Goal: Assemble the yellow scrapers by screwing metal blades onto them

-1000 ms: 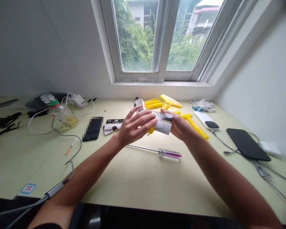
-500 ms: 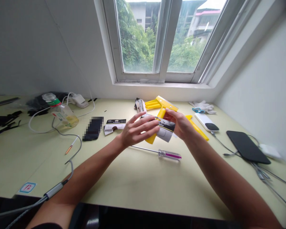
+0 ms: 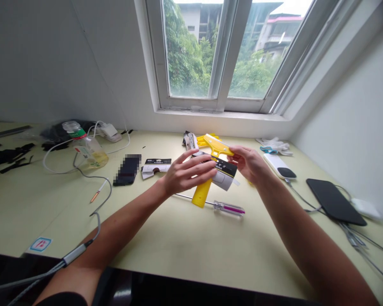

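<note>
Above the middle of the pale green desk (image 3: 178, 242) I hold a yellow plastic scraper (image 3: 207, 174), blade end up by the window, handle hanging down. A black and white paper label (image 3: 223, 173) is wrapped around its neck. My left hand (image 3: 187, 173) grips the scraper and the label from the left, fingers spread over them. My right hand (image 3: 250, 163) pinches the blade end and the label's right edge. Under the handle lies a screwdriver (image 3: 225, 207) with a clear purple handle.
More yellow scrapers (image 3: 202, 140) lie behind my hands. A black phone (image 3: 127, 169), a card (image 3: 155, 165), a plastic bottle (image 3: 87, 148) and cables sit left. A white remote (image 3: 279, 165), a black pad (image 3: 335, 200) and gloves (image 3: 274, 144) lie right.
The scraper has swung upright: its handle now points down at the desk and the blade is up. My right hand has moved up to the blade end. The label has slid along the neck.
</note>
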The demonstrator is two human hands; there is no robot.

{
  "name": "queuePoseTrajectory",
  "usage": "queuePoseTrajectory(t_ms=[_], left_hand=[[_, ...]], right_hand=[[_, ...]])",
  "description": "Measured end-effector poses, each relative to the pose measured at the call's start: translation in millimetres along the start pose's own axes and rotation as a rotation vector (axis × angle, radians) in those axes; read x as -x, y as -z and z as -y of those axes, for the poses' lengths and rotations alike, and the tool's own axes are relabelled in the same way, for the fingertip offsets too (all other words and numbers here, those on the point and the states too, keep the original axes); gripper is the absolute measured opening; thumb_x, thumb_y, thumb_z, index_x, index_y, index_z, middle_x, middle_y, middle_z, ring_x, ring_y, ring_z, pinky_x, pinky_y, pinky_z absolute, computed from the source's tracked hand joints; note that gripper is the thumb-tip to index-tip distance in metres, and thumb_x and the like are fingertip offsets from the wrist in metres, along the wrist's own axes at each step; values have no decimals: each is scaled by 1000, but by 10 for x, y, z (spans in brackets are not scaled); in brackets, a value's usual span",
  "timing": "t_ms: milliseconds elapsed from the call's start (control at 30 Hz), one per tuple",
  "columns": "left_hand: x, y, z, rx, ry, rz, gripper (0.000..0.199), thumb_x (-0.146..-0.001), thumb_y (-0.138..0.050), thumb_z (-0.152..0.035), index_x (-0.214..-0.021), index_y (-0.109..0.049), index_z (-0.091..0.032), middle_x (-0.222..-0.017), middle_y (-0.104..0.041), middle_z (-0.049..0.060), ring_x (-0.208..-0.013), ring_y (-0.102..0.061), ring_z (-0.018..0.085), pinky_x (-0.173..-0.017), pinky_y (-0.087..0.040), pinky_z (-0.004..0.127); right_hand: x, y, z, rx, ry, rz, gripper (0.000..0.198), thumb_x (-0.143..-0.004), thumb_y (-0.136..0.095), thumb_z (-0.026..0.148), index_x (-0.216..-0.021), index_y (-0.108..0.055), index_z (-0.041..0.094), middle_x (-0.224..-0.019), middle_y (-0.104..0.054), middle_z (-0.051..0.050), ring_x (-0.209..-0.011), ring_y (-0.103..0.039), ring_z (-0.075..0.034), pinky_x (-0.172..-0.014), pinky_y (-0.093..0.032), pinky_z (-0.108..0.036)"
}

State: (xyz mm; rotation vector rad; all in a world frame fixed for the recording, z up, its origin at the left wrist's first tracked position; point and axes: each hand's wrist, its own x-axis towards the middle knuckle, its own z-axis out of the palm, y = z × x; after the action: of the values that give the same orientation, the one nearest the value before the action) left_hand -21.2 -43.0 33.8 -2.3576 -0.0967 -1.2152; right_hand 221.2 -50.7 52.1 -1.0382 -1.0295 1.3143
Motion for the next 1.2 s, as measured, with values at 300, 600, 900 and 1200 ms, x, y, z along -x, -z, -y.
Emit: queuePoseTrajectory(t_ms=[300, 600, 900, 1200], left_hand=[[120, -85, 50, 12, 68, 44, 33, -88, -62, -13, -117, -63, -28, -121, -69, 0, -126, -56, 18, -113, -39, 47], [365, -190, 289, -185, 277, 127, 29, -89, -57, -13, -114, -66, -22, -119, -70, 6, -117, -61, 23, -106, -42, 50], [274, -224, 547, -382, 962, 660, 28, -92, -44, -18, -98, -71, -16, -101, -65, 15, -88, -65, 26, -70, -53, 37], [-210, -996, 605, -356, 985, 819, 38, -89, -36, -3, -110, -68, -1, -109, -58, 25, -105, -57, 35, -72, -55, 50]], right_hand=[[98, -43, -13, 214, -97, 296, 25, -75, -75, 42, -74, -73, 16, -78, -70, -5, -75, -63, -17, -70, -47, -29], [138, -180, -123, 300, -324, 316, 49, -80, -61, 65, -91, -70, 18, -82, -72, -8, -59, -62, -15, -49, -48, -25], [227, -254, -7, 887, 242, -1, 30, -78, -70, 52, -91, -72, 25, -81, -72, -7, -67, -63, -22, -62, -48, -35], [1326, -456, 541, 585, 595, 503, 37, -83, -65, 32, -118, -67, 41, -79, -70, -4, -75, -66, -26, -68, -55, -43]])
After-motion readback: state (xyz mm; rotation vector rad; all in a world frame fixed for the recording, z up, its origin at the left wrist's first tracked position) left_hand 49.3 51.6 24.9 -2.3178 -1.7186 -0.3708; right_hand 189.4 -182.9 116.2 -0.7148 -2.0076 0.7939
